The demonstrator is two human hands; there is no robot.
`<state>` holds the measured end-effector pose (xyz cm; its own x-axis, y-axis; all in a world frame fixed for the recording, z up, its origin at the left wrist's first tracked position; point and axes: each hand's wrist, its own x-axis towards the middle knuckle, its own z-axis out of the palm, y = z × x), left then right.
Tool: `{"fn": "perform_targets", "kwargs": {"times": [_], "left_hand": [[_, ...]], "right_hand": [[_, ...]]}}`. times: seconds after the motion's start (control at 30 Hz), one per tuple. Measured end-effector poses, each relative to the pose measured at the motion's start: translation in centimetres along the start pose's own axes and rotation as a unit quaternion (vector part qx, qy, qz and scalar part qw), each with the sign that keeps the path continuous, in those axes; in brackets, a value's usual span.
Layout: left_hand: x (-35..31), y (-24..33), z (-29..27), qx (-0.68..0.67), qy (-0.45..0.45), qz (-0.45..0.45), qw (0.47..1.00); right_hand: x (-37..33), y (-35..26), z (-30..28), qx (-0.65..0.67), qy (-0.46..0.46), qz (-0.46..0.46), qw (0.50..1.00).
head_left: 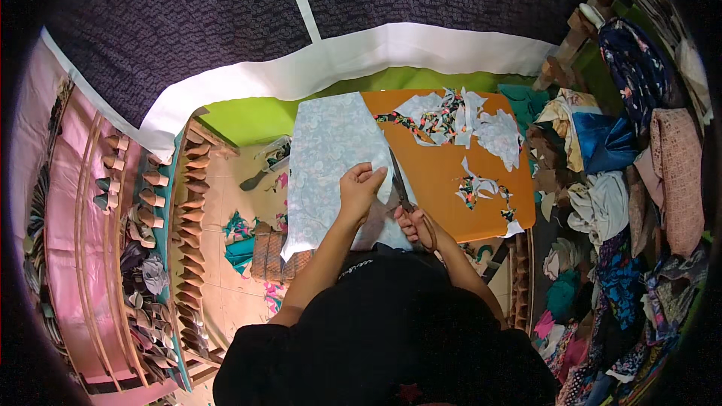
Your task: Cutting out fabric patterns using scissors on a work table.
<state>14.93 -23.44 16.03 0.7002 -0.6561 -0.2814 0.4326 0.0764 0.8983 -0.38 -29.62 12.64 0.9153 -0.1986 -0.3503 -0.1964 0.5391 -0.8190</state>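
Observation:
A large pale grey-white fabric piece (327, 150) with a faint floral pattern covers the left part of the orange tabletop (444, 214) and hangs past its near edge. My left hand (361, 189) is closed at the fabric's right side, thumb and fingers pinching it. Just right of it, my right hand (416, 227) grips the handles of dark scissors (402, 192). Their blades point away from me along the fabric's right edge. Part of the handles is hidden behind my fingers.
Cut floral scraps (444, 124) lie on the tabletop's far right, with smaller scraps (474, 188) nearer. Wooden shoe lasts (192, 233) line a rack at left. Piled fabrics (602, 199) crowd the right side. A dark patterned curtain (226, 15) hangs beyond the table.

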Motion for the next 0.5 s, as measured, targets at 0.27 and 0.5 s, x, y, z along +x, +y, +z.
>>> {"fn": "perform_targets", "kwargs": {"times": [0.27, 0.5], "left_hand": [[-0.5, -0.4, 0.6, -0.009, 0.003, 0.044, 0.999], [-0.4, -1.1, 0.5, -0.013, 0.009, 0.035, 0.999]], "right_hand": [[0.4, 0.3, 0.2, 0.068, 0.019, 0.039, 0.997], [0.2, 0.2, 0.3, 0.010, 0.013, -0.010, 1.000]]}}
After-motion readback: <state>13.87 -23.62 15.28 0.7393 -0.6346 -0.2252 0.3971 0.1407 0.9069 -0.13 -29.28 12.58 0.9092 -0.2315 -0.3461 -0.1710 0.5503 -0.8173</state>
